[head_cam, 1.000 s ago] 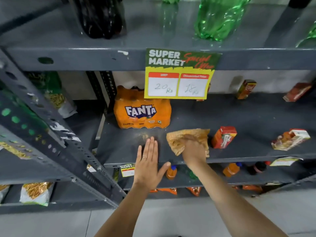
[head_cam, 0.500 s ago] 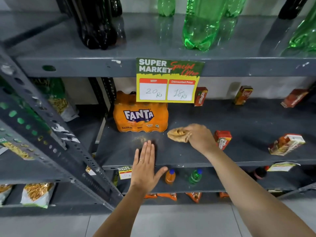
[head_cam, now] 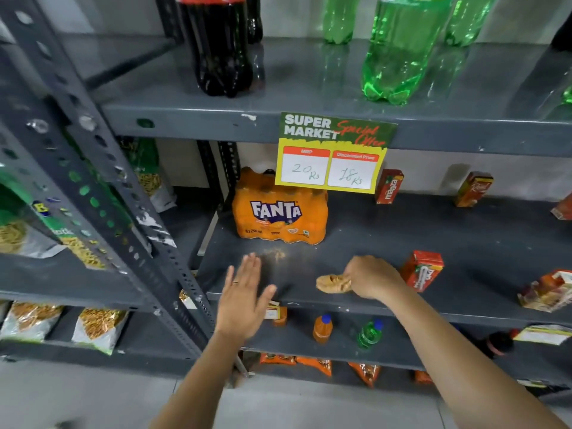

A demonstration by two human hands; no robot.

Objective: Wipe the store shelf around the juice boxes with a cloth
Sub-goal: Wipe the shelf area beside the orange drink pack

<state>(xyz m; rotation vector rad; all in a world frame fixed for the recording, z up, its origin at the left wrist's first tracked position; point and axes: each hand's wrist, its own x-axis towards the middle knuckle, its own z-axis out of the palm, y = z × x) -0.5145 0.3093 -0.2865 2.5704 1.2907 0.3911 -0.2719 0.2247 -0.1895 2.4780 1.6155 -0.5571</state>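
My right hand [head_cam: 373, 278] grips a bunched tan cloth [head_cam: 332, 283] and presses it on the dark grey shelf [head_cam: 371, 239] near its front edge. My left hand [head_cam: 244, 301] is flat with fingers spread over the front edge, left of the cloth. A patch of yellowish dust [head_cam: 277, 253] lies just beyond the left fingertips. A red juice box [head_cam: 422, 269] stands right of my right hand. Two more juice boxes [head_cam: 388, 186] [head_cam: 473, 189] stand at the back. A tipped carton [head_cam: 548, 291] lies at the far right.
An orange Fanta multipack [head_cam: 278, 216] sits at the shelf's back left. A price sign [head_cam: 332, 153] hangs from the upper shelf, which holds a cola bottle [head_cam: 216, 44] and green bottles [head_cam: 399, 51]. Small bottles [head_cam: 322, 329] stand on the lower shelf. A perforated post [head_cam: 123, 218] slants at left.
The cloth went from spread flat to bunched in my right hand, and the hand slid back toward the shelf's front edge. My left hand barely moved. The view tilted upward.
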